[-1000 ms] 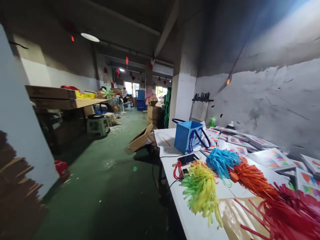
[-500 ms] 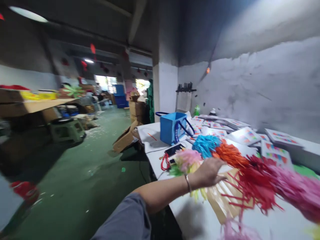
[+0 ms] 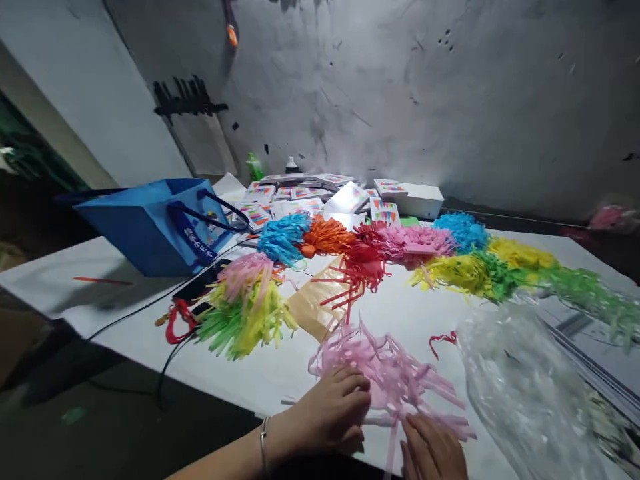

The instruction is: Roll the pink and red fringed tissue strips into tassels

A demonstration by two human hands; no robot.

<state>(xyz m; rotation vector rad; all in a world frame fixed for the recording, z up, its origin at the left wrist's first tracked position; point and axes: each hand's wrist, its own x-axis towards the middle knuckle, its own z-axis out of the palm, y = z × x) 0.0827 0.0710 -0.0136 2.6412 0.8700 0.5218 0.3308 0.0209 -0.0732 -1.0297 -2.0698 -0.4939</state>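
Note:
A bunch of pink tissue-paper fringe (image 3: 387,373) lies loose on the white table near its front edge. My left hand (image 3: 330,407), with a bracelet at the wrist, curls its fingers over the near left side of the fringe. At the near right edge my right hand (image 3: 434,447) closes its fingertips on the pink strips; its lower part is cut off by the frame. Just behind the fringe is a flat tan paper or plastic packet (image 3: 317,300). Beyond it lies a red paper tassel (image 3: 365,263).
Coloured tassels, such as the blue tassel (image 3: 283,239), run across the table. A blue gift bag (image 3: 145,227) stands at left, near a yellow-green tassel (image 3: 250,317). Clear plastic bags (image 3: 525,387) lie at right. Printed card stacks (image 3: 310,193) line the wall.
The view has swung right, from the room to the table. My left hand has moved from near the tan packet to the pink fringe, and my right hand has come into view.

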